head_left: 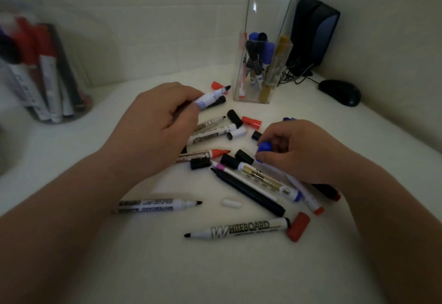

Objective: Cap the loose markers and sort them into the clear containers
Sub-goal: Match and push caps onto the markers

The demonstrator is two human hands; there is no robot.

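We look down on a pale surface (119, 267) strewn with whiteboard markers and stray caps. At 11 o'clock of the pile, the left grip (162, 121) curls round a blue-labelled marker (208, 98), uncapped, its dark tip aimed toward 2 o'clock. At 3 o'clock the right grip (299, 150) pinches a blue cap (264, 147) between thumb and fingers, well apart from that tip.

At 12 o'clock stands a tall clear container (260, 16) holding blue, black, red and gold pens on end. At 9 o'clock a round clear jar (79, 110), blurred, holds red- and dark-capped markers.

At 6 o'clock lies an uncapped marker printed WHITEBOARD (239, 229), tip toward 9 o'clock, with a large red cap (298, 227) just beside its tail. At 7 o'clock a second uncapped whiteboard marker (157, 205) points its black tip toward 3 o'clock. A small white cap (231, 202) lies between the two.

A black pen (248, 192) and a gold-labelled marker (265, 179) lie side by side, running under the right wrist. A red-tipped marker (203, 155) lies partly under the left grip. A small red cap (251, 122) lies just beside a black cap (234, 118) near the centre.

A computer mouse (339, 92) sits at 2 o'clock. A dark speaker (313, 33) stands just beyond the tall container.
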